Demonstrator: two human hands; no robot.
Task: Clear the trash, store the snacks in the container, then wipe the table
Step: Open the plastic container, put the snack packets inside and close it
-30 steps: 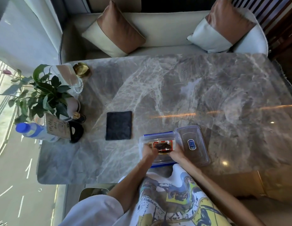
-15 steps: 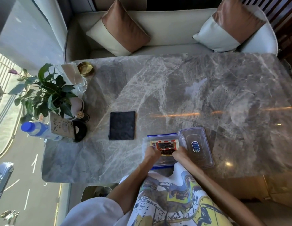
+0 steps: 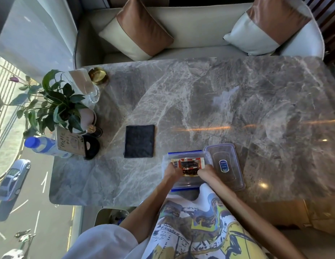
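Observation:
A clear plastic container (image 3: pixel 185 182) with blue clips sits at the near edge of the grey marble table (image 3: pixel 200 101). Inside it lie red-and-white snack packets (image 3: pixel 190 163). My left hand (image 3: pixel 172 170) and my right hand (image 3: pixel 206 170) both reach into the container and press on the packets from either side. The container's clear lid (image 3: pixel 225 165) lies flat on the table, touching its right side. A dark folded cloth (image 3: pixel 139 141) lies to the left of the container, apart from it.
At the table's left edge stand a potted plant (image 3: pixel 56 107), a blue-capped water bottle (image 3: pixel 43 146), a small sign, a glass jar (image 3: pixel 84 85) and a brass ashtray (image 3: pixel 98 75). A waste bin (image 3: pixel 112 215) sits below the near edge. A sofa with two cushions lies beyond the table.
Both hands stay in the container on the snack packets, shifting them only slightly. The camera view has drifted a little; the table objects have not moved.

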